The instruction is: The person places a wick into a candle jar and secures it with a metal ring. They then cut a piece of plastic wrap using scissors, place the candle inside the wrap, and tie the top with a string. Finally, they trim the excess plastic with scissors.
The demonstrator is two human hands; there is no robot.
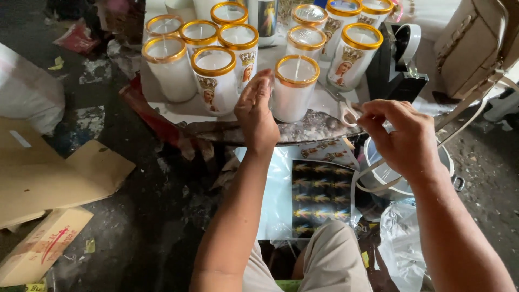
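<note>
While the worktop (178,105) carries a crowd of gold-rimmed white glass candles, the nearest candle (293,89) stands at its near edge, touched by the left hand (256,113) with loose fingers; the right hand (403,138), right of it, pinches something I cannot identify.

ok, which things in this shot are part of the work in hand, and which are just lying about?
In hand:
- left hand against the nearest gold-rimmed white glass candle
- right hand, fingers pinched; what they hold is unclear
- other gold-rimmed white candles on the wax-crusted table
- sheet of printed picture labels

Lying about:
- flattened brown cardboard
- black tape dispenser
- metal pot
</note>
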